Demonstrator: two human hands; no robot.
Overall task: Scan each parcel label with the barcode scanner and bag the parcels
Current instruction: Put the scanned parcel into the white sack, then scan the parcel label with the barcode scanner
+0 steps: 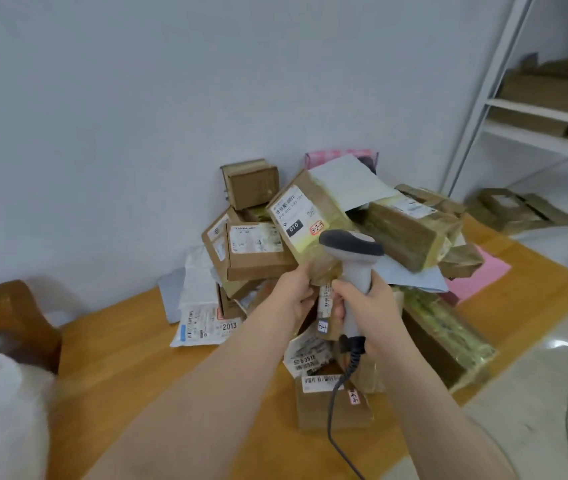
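At centre frame, a brown parcel [305,216] is gripped at its lower end by the left hand [296,292]; the scanner [353,252] is clasped by its handle in the right hand [374,311].

- Illumination: bright, even, diffuse; soft shadows.
- Glare: white highlight on floor [560,344], right of the wooden table [130,358].
- Blur: white bag [1,410] left of the table is smeared.
- Distortion: shelf frame [483,98] beyond the table bows.
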